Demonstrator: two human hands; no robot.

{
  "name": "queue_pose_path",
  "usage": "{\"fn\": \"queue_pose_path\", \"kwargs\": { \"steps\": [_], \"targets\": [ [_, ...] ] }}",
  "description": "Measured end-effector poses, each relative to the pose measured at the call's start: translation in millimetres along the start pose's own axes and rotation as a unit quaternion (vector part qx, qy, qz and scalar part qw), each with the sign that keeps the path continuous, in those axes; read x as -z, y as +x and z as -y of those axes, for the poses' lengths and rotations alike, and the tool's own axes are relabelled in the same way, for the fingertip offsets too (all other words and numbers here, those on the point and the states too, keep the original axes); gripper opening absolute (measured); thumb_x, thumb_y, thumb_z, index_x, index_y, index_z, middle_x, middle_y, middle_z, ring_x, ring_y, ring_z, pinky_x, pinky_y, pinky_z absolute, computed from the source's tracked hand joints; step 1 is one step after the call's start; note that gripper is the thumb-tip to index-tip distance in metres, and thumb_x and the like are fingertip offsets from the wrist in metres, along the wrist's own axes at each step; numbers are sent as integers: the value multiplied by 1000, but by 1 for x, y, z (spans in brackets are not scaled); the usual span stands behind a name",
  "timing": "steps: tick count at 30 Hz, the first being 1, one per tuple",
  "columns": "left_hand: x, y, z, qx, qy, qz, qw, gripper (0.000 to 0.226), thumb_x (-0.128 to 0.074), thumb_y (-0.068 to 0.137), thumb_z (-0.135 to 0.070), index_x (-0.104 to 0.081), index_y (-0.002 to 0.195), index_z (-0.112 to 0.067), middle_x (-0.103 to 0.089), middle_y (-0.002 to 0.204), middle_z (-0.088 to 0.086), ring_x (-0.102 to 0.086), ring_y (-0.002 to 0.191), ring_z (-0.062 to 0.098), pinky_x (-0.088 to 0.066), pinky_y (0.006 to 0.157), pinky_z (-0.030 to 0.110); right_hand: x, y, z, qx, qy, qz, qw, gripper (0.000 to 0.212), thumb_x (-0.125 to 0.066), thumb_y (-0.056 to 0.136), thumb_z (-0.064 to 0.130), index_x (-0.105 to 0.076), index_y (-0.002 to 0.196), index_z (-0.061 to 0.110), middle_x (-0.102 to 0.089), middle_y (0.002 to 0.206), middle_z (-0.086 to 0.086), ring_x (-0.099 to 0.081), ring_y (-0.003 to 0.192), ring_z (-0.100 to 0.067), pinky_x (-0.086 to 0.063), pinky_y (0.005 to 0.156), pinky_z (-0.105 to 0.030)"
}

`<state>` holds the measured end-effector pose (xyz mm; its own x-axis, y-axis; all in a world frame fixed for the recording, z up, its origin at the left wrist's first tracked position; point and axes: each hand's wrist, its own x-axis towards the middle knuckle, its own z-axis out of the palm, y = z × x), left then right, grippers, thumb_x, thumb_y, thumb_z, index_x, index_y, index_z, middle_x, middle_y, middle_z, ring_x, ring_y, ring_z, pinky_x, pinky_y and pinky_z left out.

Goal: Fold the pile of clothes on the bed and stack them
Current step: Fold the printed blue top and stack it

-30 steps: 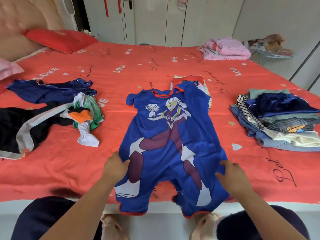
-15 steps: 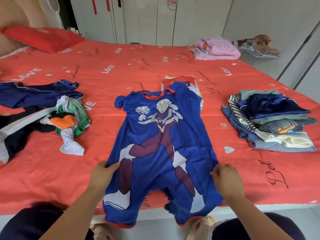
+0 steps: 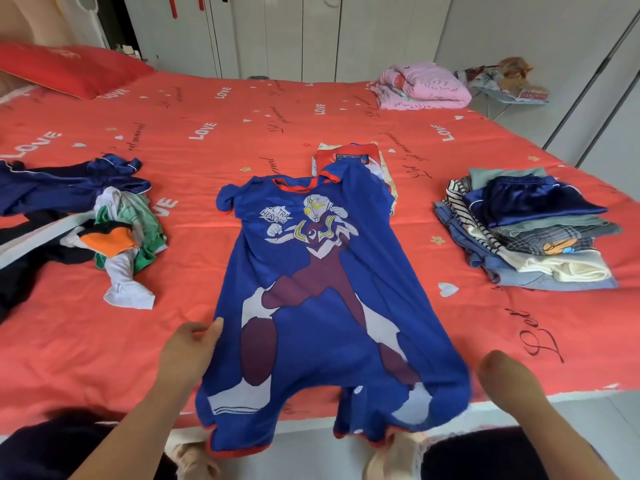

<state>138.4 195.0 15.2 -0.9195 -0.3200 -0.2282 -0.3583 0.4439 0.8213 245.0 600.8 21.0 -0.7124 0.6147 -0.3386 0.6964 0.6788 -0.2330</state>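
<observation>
A blue romper [image 3: 311,271] with a hero print and red trim lies flat in the middle of the red bed [image 3: 242,126], collar away from me, legs hanging over the near edge. My left hand [image 3: 188,348] pinches its left side at hip height, thumb on top. At the right side my right hand [image 3: 505,379] has curled fingers at the fabric's edge; the motion is blurred. A stack of folded clothes [image 3: 526,237] sits to the right. An unfolded pile [image 3: 114,237] of dark, green, white and orange garments lies to the left.
A small folded red garment [image 3: 349,157] lies partly under the romper's collar. A pink bundle [image 3: 422,86] sits at the far right corner and a red pillow [image 3: 69,69] at the far left. Wardrobe doors stand behind the bed. My knees are at the near edge.
The romper has slid toward me, its legs hanging further over the bed edge. Both hands have moved lower and wider apart along its sides.
</observation>
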Motion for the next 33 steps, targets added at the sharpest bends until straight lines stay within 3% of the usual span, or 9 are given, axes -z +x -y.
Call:
{"fn": "queue_pose_path", "kwargs": {
  "steps": [3, 6, 11, 13, 19, 23, 25, 29, 33],
  "targets": [
    [-3, 18, 2, 24, -56, -12, 998, 33, -49, 89, -33, -62, 89, -3, -66, 86, 15, -61, 83, 30, -48, 83, 45, -4, 12, 20, 43, 10, -21, 999, 16, -41, 93, 11, -50, 103, 2, -60, 113, -21, -57, 105, -35, -33, 72, -29],
    [-10, 32, -2, 65, -77, -8, 995, 26, -46, 82, -20, -50, 62, -5, -52, 67, 14, -43, 67, 26, -45, 68, 47, -10, 20, 46, 89, 62, -50, 993, 27, -44, 93, 11, -53, 115, 0, -59, 114, -20, -55, 106, -36, -35, 76, -31],
    [-19, 40, -14, 111, -140, 55, 982, 18, -63, 87, -14, -60, 72, -4, -62, 85, 17, -54, 80, 27, -48, 84, 46, -13, 29, 67, 76, 148, -47, 985, 24, -49, 94, 20, -48, 75, 5, -55, 74, -12, -51, 75, -31, -30, 64, -30],
    [-18, 40, -21, 137, -221, 63, 964, 10, -64, 85, -10, -61, 80, -2, -62, 84, 12, -56, 78, 27, -47, 78, 38, -9, 28, 70, 77, 209, -58, 973, 30, -47, 94, 16, -40, 65, 9, -43, 62, -4, -39, 61, -24, -26, 56, -33],
    [8, 15, -30, 56, -321, 1, 945, 29, -52, 92, -9, -43, 65, -12, -48, 69, 9, -46, 62, 20, -38, 58, 31, 21, 8, 71, 100, 299, -108, 943, 26, -47, 93, 10, -46, 67, 6, -45, 61, -10, -36, 59, -23, -25, 53, -34],
    [37, -17, -24, 33, -336, -49, 940, 23, -51, 92, -9, -48, 69, -11, -49, 70, 12, -45, 62, 21, -37, 57, 33, 25, -27, 46, 84, 366, -86, 923, 10, -50, 93, 10, -56, 88, 3, -58, 80, -16, -49, 69, -27, -32, 58, -33],
    [48, -31, -11, 33, -291, -30, 956, 22, -54, 90, -8, -48, 69, -7, -50, 69, 15, -45, 63, 21, -37, 57, 34, 16, -36, 26, 69, 329, -56, 940, 9, -52, 91, 8, -59, 91, 2, -61, 85, -20, -52, 71, -28, -34, 60, -33],
    [54, -38, 24, 32, 59, 82, 994, 25, -66, 85, -23, -57, 73, -3, -58, 65, 15, -51, 57, 22, -40, 55, 33, -9, -37, -1, 26, 79, 24, 996, 16, -60, 87, 19, -56, 92, 5, -63, 100, -21, -58, 96, -32, -36, 74, -33],
    [45, -23, 23, 21, 137, 50, 989, 45, -63, 87, -28, -54, 121, -1, -61, 114, 17, -59, 96, 31, -41, 82, 33, -13, -33, 16, 38, 57, 33, 997, 33, -59, 87, 25, -51, 113, 7, -59, 118, -17, -55, 109, -31, -37, 78, -33]
  ]
}}
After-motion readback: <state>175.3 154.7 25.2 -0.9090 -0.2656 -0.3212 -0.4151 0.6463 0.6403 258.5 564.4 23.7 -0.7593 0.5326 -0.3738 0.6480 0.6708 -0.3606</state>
